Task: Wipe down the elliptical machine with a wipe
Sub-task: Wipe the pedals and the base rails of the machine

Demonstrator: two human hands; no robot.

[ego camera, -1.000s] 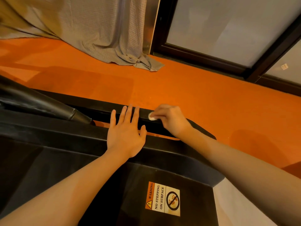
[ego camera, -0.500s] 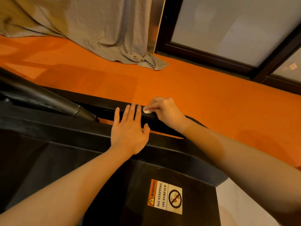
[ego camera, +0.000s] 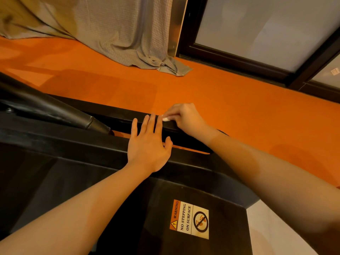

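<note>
The black elliptical machine (ego camera: 77,162) fills the lower left of the head view, with a long black rail (ego camera: 117,115) along its far edge. My right hand (ego camera: 185,118) grips a small white wipe (ego camera: 165,119) and presses it on the rail's top. My left hand (ego camera: 149,144) lies flat with straight fingers on the machine's black cover, its fingertips reaching the rail just left of the wipe. Most of the wipe is hidden under my right fingers.
A warning sticker (ego camera: 189,219) reading NO STEPPING ON SURFACE sits on the cover near me. A black tube arm (ego camera: 46,109) slants in from the left. Orange floor (ego camera: 239,111) lies beyond the rail, with a grey curtain (ego camera: 119,28) and a dark-framed glass door (ego camera: 257,34) behind.
My right hand has slid the wipe leftward along the rail, closing the gap to my left fingertips. My left hand has stayed flat in about the same place.
</note>
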